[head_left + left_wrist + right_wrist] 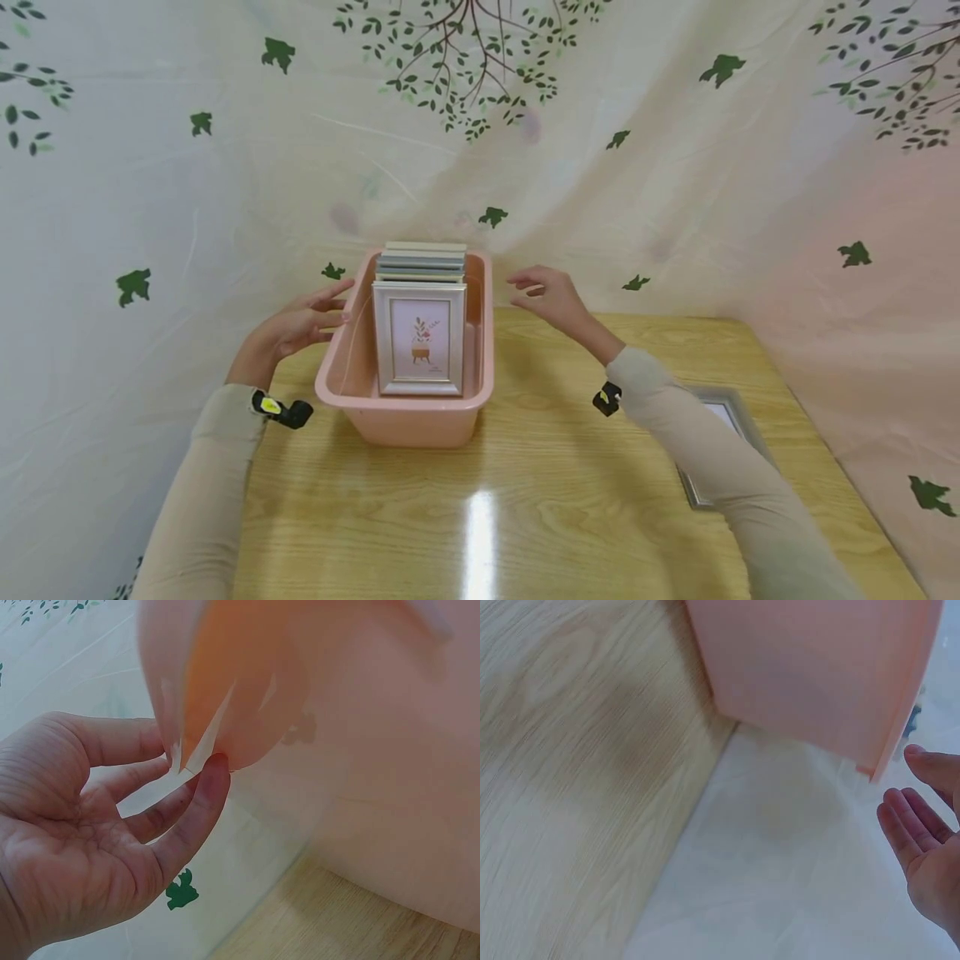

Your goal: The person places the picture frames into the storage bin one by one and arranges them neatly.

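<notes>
A pink plastic bin [411, 427] stands on the table towards the back, left of centre. Inside it, several picture frames stand upright in a row [422, 263]. The front picture frame [382, 350] has a silver border and a print of a potted plant. At the bin's left rim, my left hand [298, 323] pinches the edge; the left wrist view shows thumb and fingers on either side of the rim [169, 690]. My right hand [553, 298] hovers off the bin's right side, fingers loosely bent and holding nothing. It appears apart from the bin wall [802, 675].
Under the right forearm, another silver picture frame [726, 412] lies flat on the wooden table [570, 492], partly hidden by the sleeve. A pale leaf-printed cloth [570, 192] hangs behind the table and along both sides.
</notes>
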The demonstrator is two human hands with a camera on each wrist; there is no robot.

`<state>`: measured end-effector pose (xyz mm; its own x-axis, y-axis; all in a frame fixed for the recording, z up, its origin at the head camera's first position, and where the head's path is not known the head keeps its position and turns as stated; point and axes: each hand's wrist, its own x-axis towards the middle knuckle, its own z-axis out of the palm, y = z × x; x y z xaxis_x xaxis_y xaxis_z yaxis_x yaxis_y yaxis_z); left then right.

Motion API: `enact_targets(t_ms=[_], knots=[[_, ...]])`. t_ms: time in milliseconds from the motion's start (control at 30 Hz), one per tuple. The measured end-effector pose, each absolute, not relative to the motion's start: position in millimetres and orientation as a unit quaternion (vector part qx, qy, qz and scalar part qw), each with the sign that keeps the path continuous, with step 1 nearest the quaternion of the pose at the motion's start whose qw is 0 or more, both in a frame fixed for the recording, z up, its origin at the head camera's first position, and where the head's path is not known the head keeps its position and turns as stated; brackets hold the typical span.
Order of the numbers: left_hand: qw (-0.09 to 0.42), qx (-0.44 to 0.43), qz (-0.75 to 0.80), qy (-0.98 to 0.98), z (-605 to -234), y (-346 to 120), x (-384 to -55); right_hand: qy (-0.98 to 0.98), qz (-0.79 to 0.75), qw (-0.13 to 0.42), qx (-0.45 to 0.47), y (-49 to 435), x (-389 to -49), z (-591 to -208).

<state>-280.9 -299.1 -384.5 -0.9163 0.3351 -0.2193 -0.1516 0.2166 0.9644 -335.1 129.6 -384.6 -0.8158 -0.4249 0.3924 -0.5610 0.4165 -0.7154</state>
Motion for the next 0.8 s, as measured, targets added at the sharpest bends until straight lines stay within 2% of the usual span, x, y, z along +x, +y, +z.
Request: enact_targets(t_ms=[633,800], knots=[[0.201,0.068,0.614,0.760,-384.0,-300.2,-282.5,-0.914,0.314,0.000,0.255,277.9,-317.6,-396.3],[0.202,0.070,0.612,0.761,-385.0,-301.0,-284.5,-0.924,0.308,-0.038,0.223,321.0,-307.5,-402.1]])
